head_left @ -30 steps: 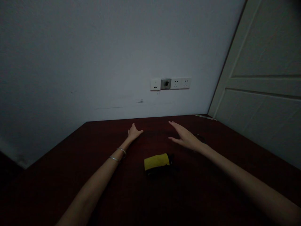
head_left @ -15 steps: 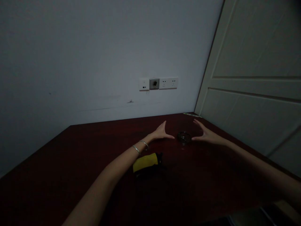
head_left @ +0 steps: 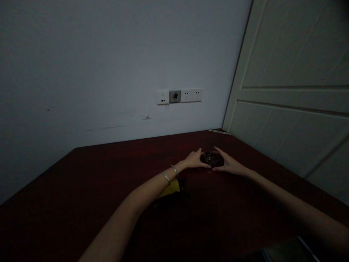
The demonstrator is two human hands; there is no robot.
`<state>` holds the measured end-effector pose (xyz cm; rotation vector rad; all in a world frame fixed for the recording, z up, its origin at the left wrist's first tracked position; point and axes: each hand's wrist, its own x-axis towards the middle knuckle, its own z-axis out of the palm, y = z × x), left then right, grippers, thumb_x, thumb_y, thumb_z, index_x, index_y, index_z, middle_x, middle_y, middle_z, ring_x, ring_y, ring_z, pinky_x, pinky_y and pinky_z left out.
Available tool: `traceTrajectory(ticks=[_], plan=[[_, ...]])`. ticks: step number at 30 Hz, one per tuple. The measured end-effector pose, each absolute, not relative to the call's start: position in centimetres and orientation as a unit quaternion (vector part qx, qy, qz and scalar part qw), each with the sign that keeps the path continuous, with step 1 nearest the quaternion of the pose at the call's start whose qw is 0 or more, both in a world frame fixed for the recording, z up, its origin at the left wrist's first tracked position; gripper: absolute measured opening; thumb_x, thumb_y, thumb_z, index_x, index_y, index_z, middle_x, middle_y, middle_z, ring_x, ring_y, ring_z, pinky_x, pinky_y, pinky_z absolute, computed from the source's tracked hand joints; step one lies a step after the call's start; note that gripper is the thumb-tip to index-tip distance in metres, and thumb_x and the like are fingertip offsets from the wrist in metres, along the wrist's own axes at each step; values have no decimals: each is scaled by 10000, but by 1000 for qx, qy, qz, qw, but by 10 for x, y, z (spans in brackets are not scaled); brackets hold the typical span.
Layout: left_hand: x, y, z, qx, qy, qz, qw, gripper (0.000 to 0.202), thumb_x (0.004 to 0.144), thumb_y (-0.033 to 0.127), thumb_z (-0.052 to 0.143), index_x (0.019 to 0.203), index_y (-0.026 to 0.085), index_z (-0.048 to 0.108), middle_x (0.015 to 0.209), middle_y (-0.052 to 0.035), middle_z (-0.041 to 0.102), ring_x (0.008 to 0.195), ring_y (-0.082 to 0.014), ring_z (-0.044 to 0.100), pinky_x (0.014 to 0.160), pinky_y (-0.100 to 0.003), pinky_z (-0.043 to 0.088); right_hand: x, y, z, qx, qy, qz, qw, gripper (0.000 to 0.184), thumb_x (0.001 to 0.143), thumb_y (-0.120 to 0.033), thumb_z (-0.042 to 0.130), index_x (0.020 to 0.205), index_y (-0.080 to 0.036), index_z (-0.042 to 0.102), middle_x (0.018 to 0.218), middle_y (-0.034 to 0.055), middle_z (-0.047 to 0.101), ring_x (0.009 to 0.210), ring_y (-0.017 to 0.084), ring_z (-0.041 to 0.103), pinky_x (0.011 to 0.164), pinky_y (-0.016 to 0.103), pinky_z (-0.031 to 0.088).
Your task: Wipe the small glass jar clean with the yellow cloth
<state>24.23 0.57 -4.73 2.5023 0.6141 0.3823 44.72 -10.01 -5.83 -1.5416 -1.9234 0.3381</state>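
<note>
The dark glassy dish (head_left: pixel 211 158) lies on the reddish table (head_left: pixel 122 160) between my fingers — my left hand (head_left: pixel 194 159) curves round one side, my right hand (head_left: pixel 228 164) the other, thumbs nearly meeting at its near edge — though whether they actually grip it I can't tell

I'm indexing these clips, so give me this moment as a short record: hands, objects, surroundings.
Left hand: fingers and thumb parted, left of a round glassy object
Right hand: fingers and thumb parted, at its right
Contact: too dark to be sure
Worn: two silver bangles on the left arm
Partly hidden: yellow-and-black item behind that arm
Surface: dark red table
Background: pale wall with sockets
</note>
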Motion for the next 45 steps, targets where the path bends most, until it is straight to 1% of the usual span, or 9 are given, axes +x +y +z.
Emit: traceTrajectory(ticks=[3,9,15,21,26,30,33,36,45], plan=[[242,5,-50,925,225,156,263,1067,640,571,726,1450,101,214,1403,-223,468,1341,-349,393,1136,-517,217,447,-98,-62,-589,-729,131,324,1051,669,-505,721,1489,-173,155,1396,206,473,1299,347,449,1089,547,319],[240,3,-54,917,215,183,282,897,666,543,727,1371,111,381,1339,-202,536,1223,-336,527,1001,-431,429,444,-95,-64,-599,-714,145,334,1074,662,-510,726,1486,-146,140,1382,224,477,1298,340,452,1088,515,337],[229,1,-49,907,193,210,309,740,664,474,761,1274,146,500,1252,-150,611,1128,-291,594,938,-392,473,431,-94,-60,-602,-696,150,360,1137,622,-497,755,1487,-154,101,1320,222,533,1257,350,497,1064,530,361],[194,12,-27,894,187,237,331,664,690,392,763,1263,169,513,1211,-118,638,1092,-260,609,935,-384,473,400,-77,-41,-578,-702,150,388,1117,626,-476,764,1484,-167,118,1323,218,521,1239,336,516,1056,520,370],[125,29,-1,884,205,255,334,739,671,376,777,1313,168,477,1278,-136,597,1161,-277,571,993,-441,434,337,-45,-18,-538,-725,151,402,1109,621,-469,781,1481,-181,143,1295,190,539,1233,321,521,1047,508,374],[48,41,17,881,227,256,327,726,685,375,762,1322,178,475,1294,-127,589,1166,-270,569,1019,-444,413,265,-14,-5,-497,-752,161,402,1151,594,-464,803,1486,-170,138,1287,186,537,1229,307,518,1040,483,378],[-15,47,25,877,256,258,315,741,691,362,752,1343,181,451,1344,-127,550,1223,-275,525,1056,-454,372,205,7,2,-469,-772,172,394,1190,576,-462,813,1494,-160,118,1285,186,536,1207,299,530,1021,464,394],[-79,49,28,870,293,256,302,737,691,370,749,1335,162,458,1362,-142,532,1254,-287,494,1081,-464,337,142,21,6,-450,-787,181,381,1206,562,-458,818,1496,-148,121,1290,192,534,1222,305,508,1013,460,394],[-230,34,22,850,390,213,283,734,694,371,733,1338,165,449,1360,-136,541,1233,-281,522,1060,-452,370,-12,24,3,-438,-815,209,317,1193,577,-448,808,1502,-145,118,1321,222,513,1226,339,497,968,476,408]])
